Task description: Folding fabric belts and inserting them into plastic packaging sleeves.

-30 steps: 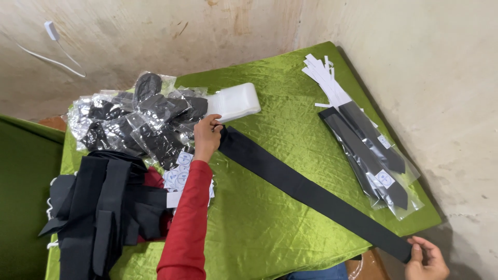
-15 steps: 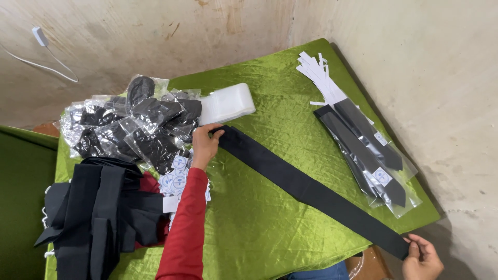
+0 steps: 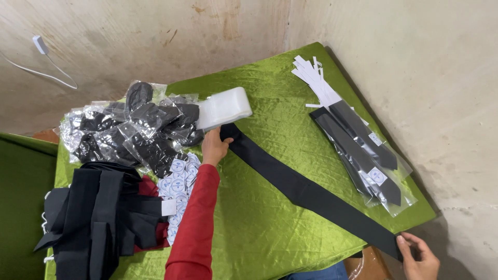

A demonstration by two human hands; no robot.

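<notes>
**Black tie stretched across green bench**

A long black necktie [image 3: 306, 192] lies diagonally on the green-covered bench [image 3: 259, 233], held at both ends. The left hand [image 3: 213, 147], in a red sleeve, closes its fingers on the narrow end beside a stack of clear bags [image 3: 224, 107]. The right hand [image 3: 419, 255] pinches the wide end at the bench's near corner. Bagged ties [image 3: 363, 150] lie by the wall; a heap of black cloth [image 3: 96, 218] sits at left.
</notes>
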